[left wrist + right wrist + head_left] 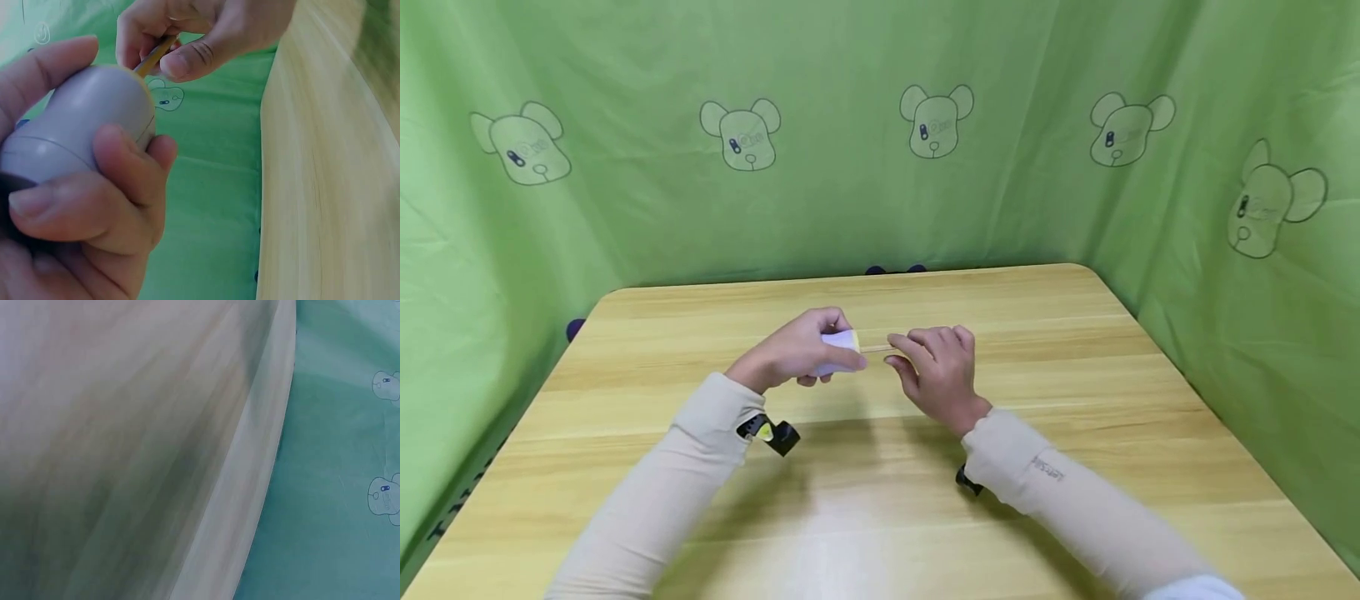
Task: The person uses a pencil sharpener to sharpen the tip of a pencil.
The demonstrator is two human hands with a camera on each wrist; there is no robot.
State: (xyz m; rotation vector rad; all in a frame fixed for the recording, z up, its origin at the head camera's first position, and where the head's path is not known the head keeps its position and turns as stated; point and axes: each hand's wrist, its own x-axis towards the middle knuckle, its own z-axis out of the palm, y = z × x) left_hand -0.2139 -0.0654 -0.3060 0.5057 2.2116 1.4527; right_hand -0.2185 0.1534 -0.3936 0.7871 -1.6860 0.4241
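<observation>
Above the middle of the wooden table, my left hand (pixel 801 348) grips a rounded lavender pencil sharpener (pixel 842 340) with a yellow rim, its fingers wrapped round the body. A thin wooden pencil (pixel 876 348) extends from the rimmed end toward my right hand (pixel 943 371), which pinches it between thumb and fingers. Seen closer in the left wrist view, the sharpener (pixel 106 103) has a smooth body with a dark seam, and the yellowish pencil (pixel 155 57) meets its far end. The pencil's tip is hidden. Neither hand appears in the right wrist view.
The light wooden table (pixel 1000 308) has rounded far corners. Green curtains (pixel 850 208) printed with bear heads hang behind it and along both sides. A black wrist camera mount (pixel 784 437) sticks out below the left sleeve, and another (pixel 967 481) below the right sleeve.
</observation>
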